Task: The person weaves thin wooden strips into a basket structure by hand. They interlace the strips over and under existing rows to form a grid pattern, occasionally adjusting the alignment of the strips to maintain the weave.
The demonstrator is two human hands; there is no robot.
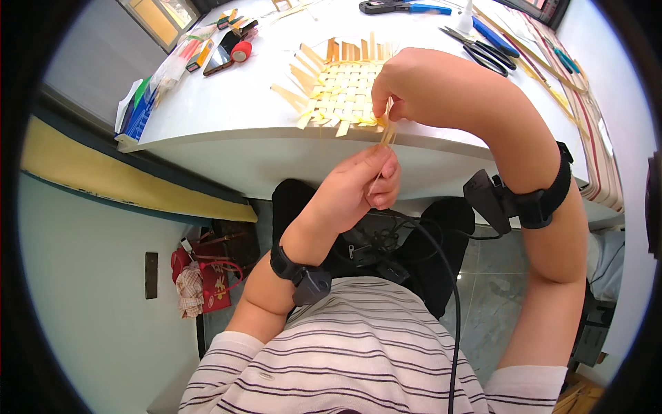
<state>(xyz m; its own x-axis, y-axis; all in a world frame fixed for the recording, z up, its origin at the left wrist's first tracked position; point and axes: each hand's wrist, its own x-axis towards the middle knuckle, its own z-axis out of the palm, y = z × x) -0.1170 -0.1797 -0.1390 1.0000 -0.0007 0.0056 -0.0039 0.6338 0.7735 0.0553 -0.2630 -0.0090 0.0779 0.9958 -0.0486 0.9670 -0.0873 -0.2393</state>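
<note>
A woven square of pale bamboo strips lies near the front edge of the white table, with loose strip ends fanning out on its far and left sides. At its near right corner my right hand bends down and pinches a thin strip. Just below the table edge my left hand is closed around narrow bamboo strips that run up to that corner. Parts of the weave's right side are hidden behind my right hand.
On the white table lie black scissors, a blue-handled crimping tool, a blue pen-like tool, a phone and a red roll. Long strips lie at right. A black cable hangs over my lap.
</note>
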